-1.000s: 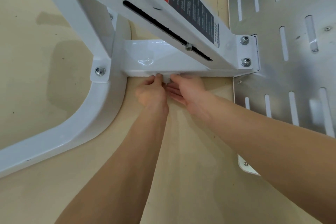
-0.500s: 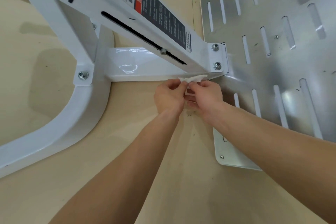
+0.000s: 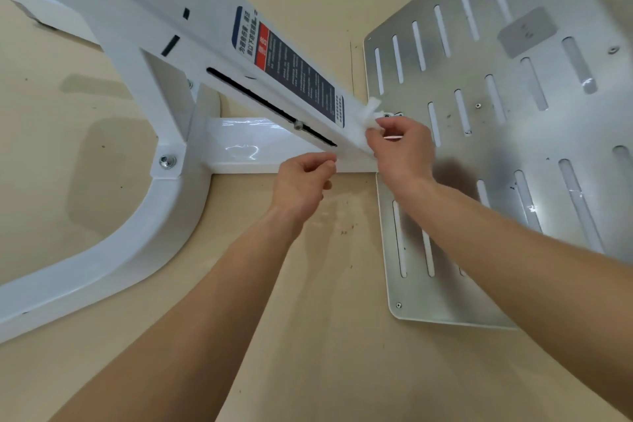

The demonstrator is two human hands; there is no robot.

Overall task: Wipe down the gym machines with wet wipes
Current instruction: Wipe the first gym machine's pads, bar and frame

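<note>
Where the curved white base (image 3: 102, 250) bolts to the upright, a cross beam (image 3: 246, 147) runs right. L hand (image 3: 301, 181) hangs just below it, fingers curled in, nothing held. R hand (image 3: 404, 147) pinches the wet wipe (image 3: 371, 113) against the sloped beam (image 3: 212, 55), lower end, next to the slotted metal plate (image 3: 513, 147).

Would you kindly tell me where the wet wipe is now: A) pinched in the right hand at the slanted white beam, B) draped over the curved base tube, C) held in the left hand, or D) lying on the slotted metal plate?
A: the right hand pinches the wet wipe at the lower end of the slanted white beam; the left hand is curled and empty.
</note>
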